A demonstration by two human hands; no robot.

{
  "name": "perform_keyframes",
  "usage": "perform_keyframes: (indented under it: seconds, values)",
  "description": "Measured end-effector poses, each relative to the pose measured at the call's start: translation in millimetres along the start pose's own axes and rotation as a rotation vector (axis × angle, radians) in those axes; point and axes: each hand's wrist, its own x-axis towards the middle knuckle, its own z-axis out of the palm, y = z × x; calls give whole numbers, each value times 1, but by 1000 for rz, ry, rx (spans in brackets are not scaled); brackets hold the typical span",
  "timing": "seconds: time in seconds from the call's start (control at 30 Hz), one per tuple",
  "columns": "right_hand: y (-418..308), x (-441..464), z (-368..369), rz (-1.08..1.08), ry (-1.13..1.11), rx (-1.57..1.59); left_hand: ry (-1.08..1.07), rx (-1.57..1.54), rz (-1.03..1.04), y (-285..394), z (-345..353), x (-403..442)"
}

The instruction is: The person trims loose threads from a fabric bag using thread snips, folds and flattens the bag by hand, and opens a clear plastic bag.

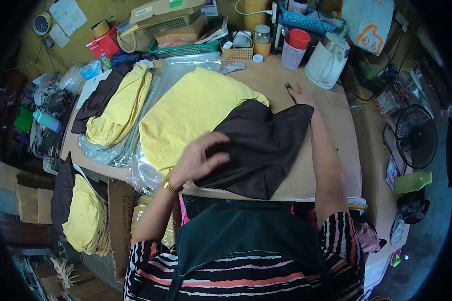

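A yellow and dark brown fabric piece (196,110) lies spread on the table, its dark panel (256,150) nearest me. My left hand (201,158) is over the boundary of the two colours, fingers curved and apart, with nothing held; whether it touches the cloth I cannot tell. Beyond the dark panel's right corner, my right hand (302,95) is stretched out low over the table. Its fingers are closed around a small black tool (289,88) that looks like thread snips. The cloth corner lies against that wrist.
Folded yellow and brown pieces (120,100) lie on clear plastic at the left; another stack (85,215) hangs lower down. A white electric kettle (328,61), a pink cup (294,50) and baskets (191,50) line the back. A black fan (417,135) stands right.
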Motion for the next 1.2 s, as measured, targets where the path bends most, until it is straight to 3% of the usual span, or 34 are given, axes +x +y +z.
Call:
perform_keyframes:
  seconds: [0.07, 0.1, 0.13, 0.23, 0.27, 0.3, 0.33, 0.37, 0.4, 0.43, 0.47, 0.5, 0.53, 0.6, 0.63, 0.7, 0.73, 0.83, 0.9, 0.97, 1.0, 1.03, 1.07, 1.1, 1.13, 1.17, 1.2]
  values:
    - [-41, -35, -1, -301, 472, -512, -74, 118, 114, 30, 9, -22]
    - [-49, -48, -14, -298, 454, -537, -103, 204, 138, 40, 25, -24]
    - [-59, -56, -19, -265, 404, -254, -130, 249, 67, 47, 34, -25]
    - [-40, -67, -20, -159, 83, 324, -9, 439, 97, 57, 66, -11]
    - [-35, -91, -23, -242, -47, 237, -2, 435, 99, 52, 77, -1]
    - [-64, -145, -20, -326, -174, 151, -154, 446, 24, 40, 86, 10]
    - [-76, -176, -21, -307, -366, -16, -305, 453, -54, 33, 89, 18]
    - [-81, -192, -22, -285, -554, -183, -300, 456, -49, 39, 77, 21]
    - [-75, -192, -22, -285, -549, -182, -58, 197, -64, 50, 56, 18]
    - [-62, -192, -24, -219, -586, 41, 176, -68, -79, 52, 38, 15]
    - [-54, -191, -27, -157, -615, 264, 369, -694, -165, 29, 22, 11]
    - [-54, -192, -31, -156, -609, 268, 551, -1322, -253, 7, 7, 6]
    - [-57, -194, -34, -233, -660, 736, 586, -1395, -184, 11, -9, 2]
    - [-65, -200, -22, -281, -492, 1187, 635, -1514, -139, 8, -15, -2]
    - [-60, -202, -19, -289, -496, 1188, 646, -1558, -166, -8, -7, -5]
    - [-37, -193, 0, -32, -199, 1399, 682, -1485, -178, -33, 3, -21]
    - [-3, -175, -3, -118, -387, 1389, 740, -1472, -230, -39, 5, -31]
    - [-24, -196, 10, -163, -272, 1374, 774, -1502, -209, -36, 9, -42]
    - [-56, -224, 30, -279, -390, 1121, 619, -1354, -317, -15, 17, -41]
    - [-93, -253, 56, -377, -527, 946, 327, -838, -393, 26, 36, -23]
    - [-107, -267, 66, -410, -573, 887, 142, -740, -71, 33, 51, -8]
    - [-115, -278, 71, -508, -497, 407, -44, -627, 244, 38, 62, 2]
    - [-115, -287, 73, -584, -404, -73, -105, -563, 224, 46, 65, 2]
    - [-107, -292, 72, -581, -404, -74, -168, -499, 206, 60, 63, 1]
    - [-95, -296, 70, -525, -299, -219, -378, -240, -23, 72, 35, 1]
    - [-85, -299, 68, -469, -194, -367, -222, -135, 26, 60, 33, 0]
    - [-80, -305, 71, -650, 41, -454, 34, -213, 30, 35, 37, -3]
